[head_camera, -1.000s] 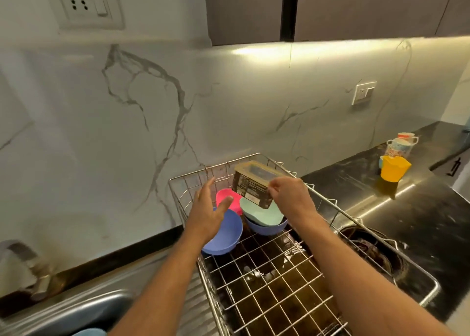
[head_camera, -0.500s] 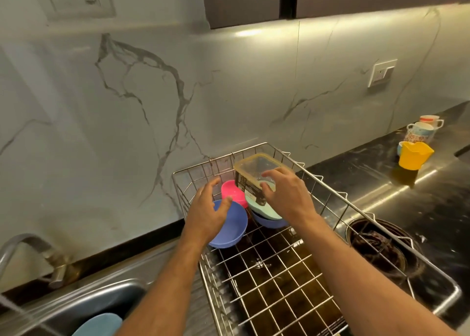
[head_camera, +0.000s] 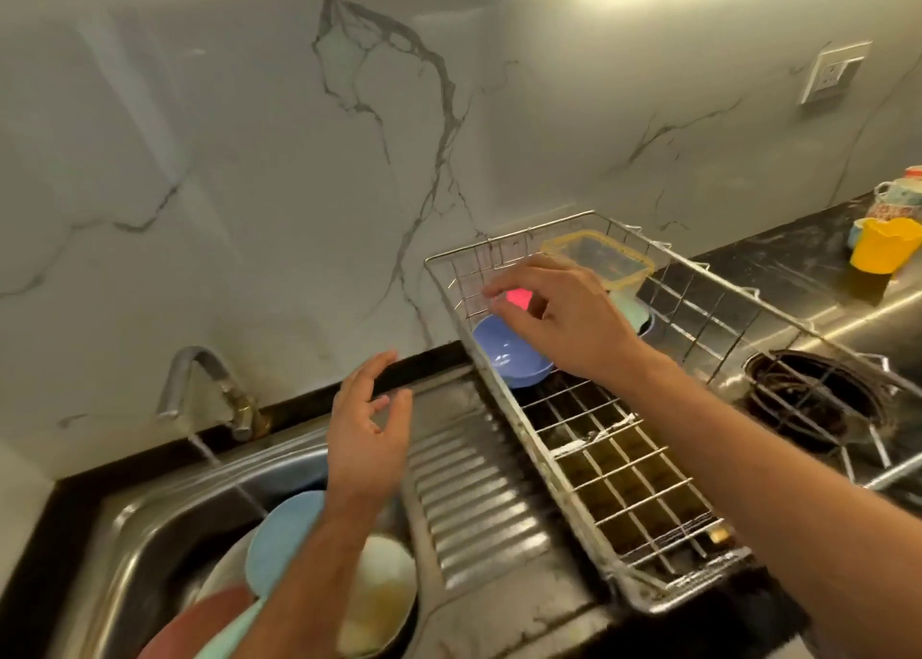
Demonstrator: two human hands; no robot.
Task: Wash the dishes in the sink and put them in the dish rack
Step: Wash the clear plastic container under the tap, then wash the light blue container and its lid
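Clear plastic container [head_camera: 598,259] now parked at far end of dish rack [head_camera: 648,464], atop bowls, released by right hand [head_camera: 559,324]. Both hands empty, fingers loose; left hand [head_camera: 366,434] swung back over sink [head_camera: 149,533]. Plates [head_camera: 284,533] wait there, tap [head_camera: 199,389] running. Next wash likely.

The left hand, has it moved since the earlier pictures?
Yes. The left hand has left the blue bowl in the dish rack and now hangs open, outside the rack, over the draining board beside the sink.
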